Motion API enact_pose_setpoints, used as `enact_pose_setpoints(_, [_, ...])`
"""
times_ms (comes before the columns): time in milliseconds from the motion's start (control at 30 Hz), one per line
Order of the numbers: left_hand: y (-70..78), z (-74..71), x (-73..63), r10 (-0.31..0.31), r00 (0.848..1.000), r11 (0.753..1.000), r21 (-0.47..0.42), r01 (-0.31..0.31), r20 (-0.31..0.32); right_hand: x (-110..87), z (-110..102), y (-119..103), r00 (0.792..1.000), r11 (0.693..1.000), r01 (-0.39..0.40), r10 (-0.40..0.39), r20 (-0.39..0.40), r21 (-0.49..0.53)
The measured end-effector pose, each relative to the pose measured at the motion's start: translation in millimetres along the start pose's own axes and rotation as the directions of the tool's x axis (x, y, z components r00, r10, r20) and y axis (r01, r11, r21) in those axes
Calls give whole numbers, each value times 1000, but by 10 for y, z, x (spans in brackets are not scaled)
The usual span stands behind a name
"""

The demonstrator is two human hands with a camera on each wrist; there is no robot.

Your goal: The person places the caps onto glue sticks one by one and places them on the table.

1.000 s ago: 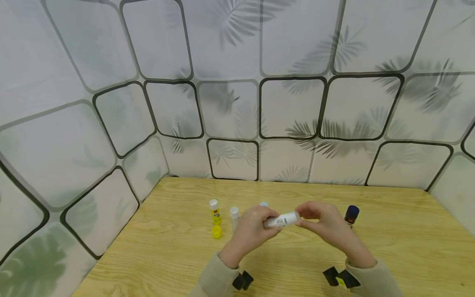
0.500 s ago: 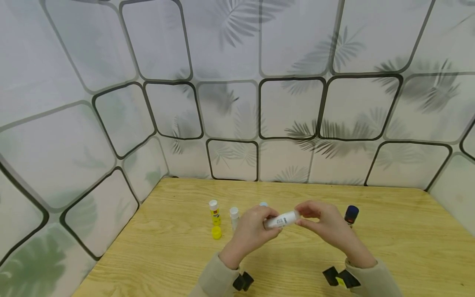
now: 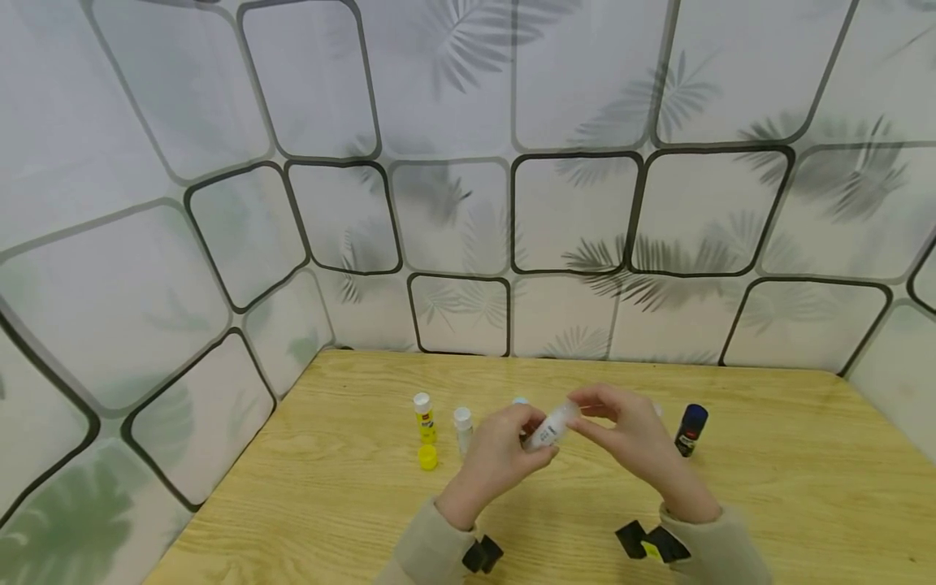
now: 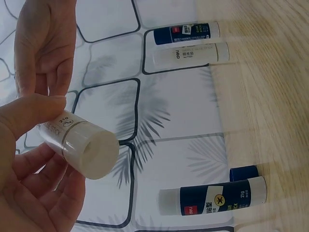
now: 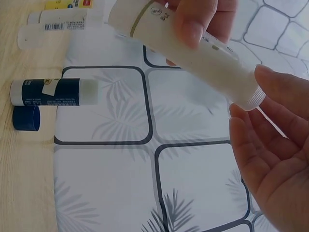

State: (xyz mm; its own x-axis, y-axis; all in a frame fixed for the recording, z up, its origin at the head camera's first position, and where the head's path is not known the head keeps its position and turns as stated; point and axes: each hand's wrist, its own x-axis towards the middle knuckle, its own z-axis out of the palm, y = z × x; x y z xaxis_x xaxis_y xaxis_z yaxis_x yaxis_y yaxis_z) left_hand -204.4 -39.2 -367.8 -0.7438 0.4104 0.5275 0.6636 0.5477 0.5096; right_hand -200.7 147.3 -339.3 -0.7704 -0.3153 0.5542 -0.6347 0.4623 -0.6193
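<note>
My left hand point(image 3: 500, 448) grips a white glue stick point(image 3: 548, 432) above the table, fingers and thumb wrapped round its barrel. With thumb and fingertips, my right hand point(image 3: 632, 439) pinches the other end, a ribbed tip visible in the right wrist view. In the left wrist view the broad round end point(image 4: 100, 155) of the glue stick faces the camera. Behind my left hand stands an uncapped navy glue stick point(image 4: 217, 197), its pale top exposed, with a navy cap point(image 4: 244, 173) beside it.
A yellow glue stick point(image 3: 425, 418) stands at the left, its yellow cap point(image 3: 427, 457) in front. Nearby is another white glue stick point(image 3: 464, 429). To the right stand a capped navy glue stick point(image 3: 691, 431) and a translucent white one point(image 4: 190, 54). A patterned cloth backs the wooden table point(image 3: 351, 520).
The glue stick has tilted more steeply, its right end rising. My right hand has shifted left and slightly up with that end, uncovering more of the capped navy stick.
</note>
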Motion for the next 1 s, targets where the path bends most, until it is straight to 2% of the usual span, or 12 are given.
enact_pose_setpoints(233, [20,8,-8,-47,999,998,-41,46,-21,36,72,-32,999,998,22,-21,-26,60])
enact_pose_setpoints(500, [31,-5,-6,-69,997,992,-110,65,-28,39,133,-72,997,989,-62,69,-47,137])
enact_pose_setpoints(767, [32,-1,-3,-71,997,991,-114,66,-43,16,202,-83,985,982,-167,171,-40,92])
enact_pose_setpoints(1000, [21,8,6,-69,997,992,-112,64,-43,16,199,-66,985,986,-150,155,-70,79])
